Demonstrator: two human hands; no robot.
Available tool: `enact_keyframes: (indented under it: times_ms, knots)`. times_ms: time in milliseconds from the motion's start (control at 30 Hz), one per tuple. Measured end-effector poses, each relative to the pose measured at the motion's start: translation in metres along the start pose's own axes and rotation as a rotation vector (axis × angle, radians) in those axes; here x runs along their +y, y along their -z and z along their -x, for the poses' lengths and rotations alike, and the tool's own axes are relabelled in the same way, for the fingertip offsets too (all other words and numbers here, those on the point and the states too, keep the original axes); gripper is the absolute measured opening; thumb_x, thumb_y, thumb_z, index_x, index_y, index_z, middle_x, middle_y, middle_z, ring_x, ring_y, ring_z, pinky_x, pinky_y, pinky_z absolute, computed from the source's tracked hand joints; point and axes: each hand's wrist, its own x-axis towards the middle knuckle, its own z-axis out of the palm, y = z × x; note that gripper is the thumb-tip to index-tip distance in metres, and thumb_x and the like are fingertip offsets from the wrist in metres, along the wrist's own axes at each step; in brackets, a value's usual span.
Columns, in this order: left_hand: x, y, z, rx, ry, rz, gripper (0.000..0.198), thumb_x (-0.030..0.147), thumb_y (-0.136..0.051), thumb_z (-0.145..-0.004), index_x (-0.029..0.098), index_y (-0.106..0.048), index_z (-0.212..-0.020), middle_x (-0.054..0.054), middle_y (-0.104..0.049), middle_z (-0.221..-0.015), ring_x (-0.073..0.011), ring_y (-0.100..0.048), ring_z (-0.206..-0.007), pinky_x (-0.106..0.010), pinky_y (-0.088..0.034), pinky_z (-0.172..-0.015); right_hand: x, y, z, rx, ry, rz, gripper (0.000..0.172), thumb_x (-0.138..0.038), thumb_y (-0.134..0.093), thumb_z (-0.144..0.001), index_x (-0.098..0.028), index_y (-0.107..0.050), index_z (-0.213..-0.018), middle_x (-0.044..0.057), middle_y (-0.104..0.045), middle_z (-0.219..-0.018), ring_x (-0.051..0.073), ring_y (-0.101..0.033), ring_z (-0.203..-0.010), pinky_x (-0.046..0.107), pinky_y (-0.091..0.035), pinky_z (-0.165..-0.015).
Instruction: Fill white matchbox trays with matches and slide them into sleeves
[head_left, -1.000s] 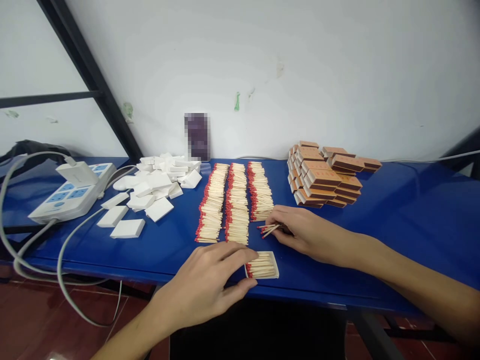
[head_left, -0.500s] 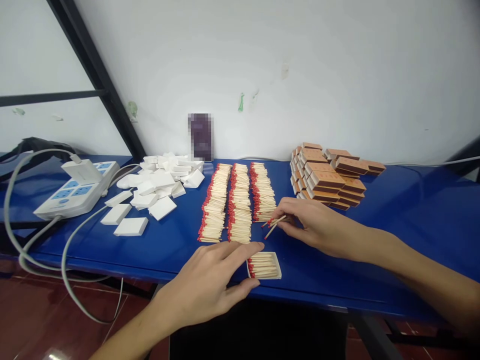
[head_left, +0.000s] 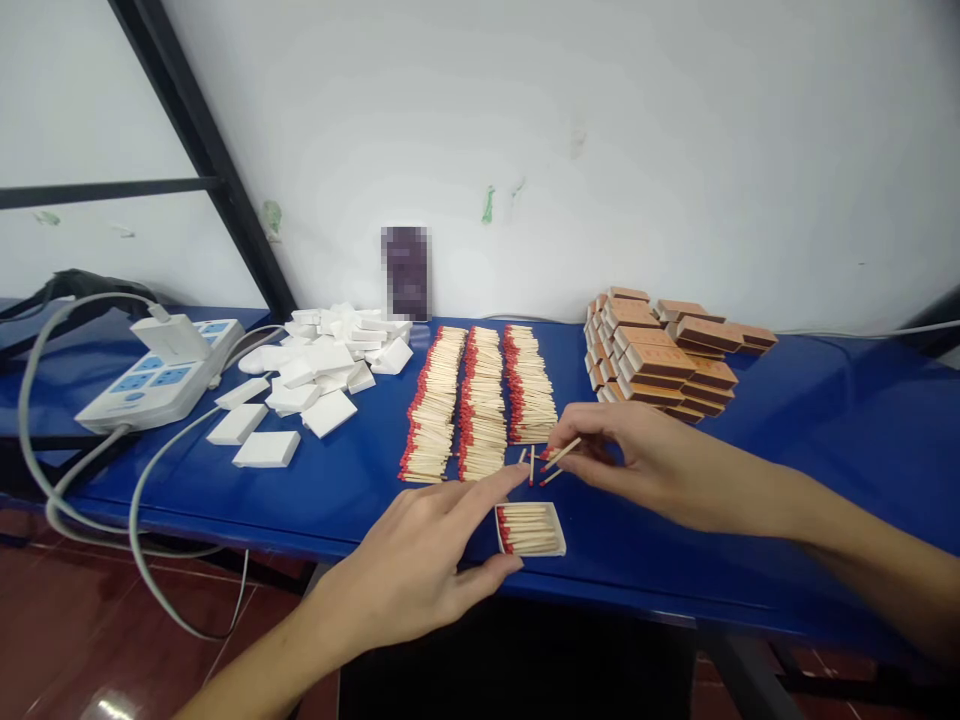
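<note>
Red-tipped matches fill a small white tray [head_left: 530, 530] near the front edge of the blue table. Around its left end my left hand [head_left: 427, 555] is spread, thumb by the near side and index finger stretched past the far side, its tip by a few loose matches [head_left: 532, 466]. Above and right of the tray, my right hand [head_left: 615, 455] pinches several matches [head_left: 561, 456] between thumb and fingers. Behind the hands lie three rows of matches, the left [head_left: 433, 405], middle [head_left: 482, 405] and right [head_left: 529, 385].
White empty-looking trays [head_left: 326, 360] are heaped at the left, beside a power strip [head_left: 161, 375] with looping cables. Brown matchbox sleeves [head_left: 652, 350] are stacked at the back right. A pixelated dark object [head_left: 407, 273] leans on the wall.
The matches near my left index fingertip now lie apart from those in my right hand, one pointing away from me. My left index finger has lifted slightly off the tray's far side.
</note>
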Motion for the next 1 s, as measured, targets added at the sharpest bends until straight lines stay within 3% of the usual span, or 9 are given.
enact_keyframes:
  times_ms: [233, 367, 567, 667, 867, 1000]
  knots:
    - [-0.001, 0.0, -0.003, -0.004, 0.007, 0.034, 0.068, 0.033, -0.064, -0.097, 0.034, -0.024, -0.153, -0.001, -0.06, -0.141, -0.0236, -0.062, -0.122, -0.039, -0.052, -0.098, -0.019, -0.024, -0.001, -0.157, 0.005, -0.064, 0.016, -0.025, -0.053, -0.097, -0.019, -0.062, -0.085, -0.001, -0.063, -0.075, 0.012, -0.055, -0.065, 0.025, -0.041, -0.06]
    - [-0.001, 0.0, -0.003, 0.007, -0.001, 0.024, 0.066, 0.035, -0.064, -0.096, 0.033, -0.028, -0.151, -0.002, -0.062, -0.139, -0.0251, -0.064, -0.119, -0.04, -0.053, -0.095, -0.021, -0.033, 0.0, -0.174, 0.065, -0.036, 0.017, -0.022, -0.053, -0.097, -0.019, -0.061, -0.083, -0.001, -0.063, -0.08, 0.012, -0.056, -0.07, 0.025, -0.042, -0.064]
    - [0.0, 0.002, -0.006, -0.015, 0.001, 0.033, 0.031, 0.035, -0.062, -0.097, 0.028, -0.052, -0.126, 0.0, -0.07, -0.115, -0.0231, -0.069, -0.098, -0.038, -0.056, -0.084, -0.022, -0.033, 0.005, -0.183, 0.091, 0.024, 0.018, -0.026, -0.054, -0.099, -0.021, -0.069, -0.092, 0.001, -0.064, -0.089, 0.013, -0.059, -0.077, 0.024, -0.043, -0.067]
    - [0.0, 0.003, -0.006, -0.012, -0.04, 0.035, 0.025, 0.033, -0.061, -0.098, 0.028, -0.056, -0.122, 0.0, -0.069, -0.116, -0.0218, -0.069, -0.099, -0.037, -0.056, -0.086, -0.021, -0.024, 0.007, -0.198, 0.093, 0.036, 0.019, -0.026, -0.054, -0.099, -0.021, -0.071, -0.091, 0.001, -0.066, -0.087, 0.012, -0.06, -0.075, 0.023, -0.042, -0.065]
    - [-0.004, -0.002, -0.005, 0.008, -0.088, 0.003, 0.024, 0.033, -0.06, -0.099, 0.023, -0.063, -0.12, -0.003, -0.069, -0.119, -0.0226, -0.068, -0.105, -0.038, -0.055, -0.092, 0.011, -0.005, 0.004, -0.035, 0.055, 0.202, 0.018, -0.032, -0.057, -0.095, -0.022, -0.072, -0.096, 0.002, -0.069, -0.084, 0.016, -0.061, -0.074, 0.027, -0.044, -0.067]
    - [-0.004, -0.003, -0.005, 0.014, -0.091, -0.001, 0.023, 0.032, -0.061, -0.098, 0.022, -0.064, -0.119, -0.003, -0.069, -0.12, -0.023, -0.068, -0.107, -0.038, -0.055, -0.092, 0.03, -0.005, -0.001, -0.063, 0.036, 0.269, 0.018, -0.032, -0.058, -0.094, -0.02, -0.071, -0.094, 0.003, -0.068, -0.082, 0.017, -0.059, -0.071, 0.028, -0.043, -0.066]
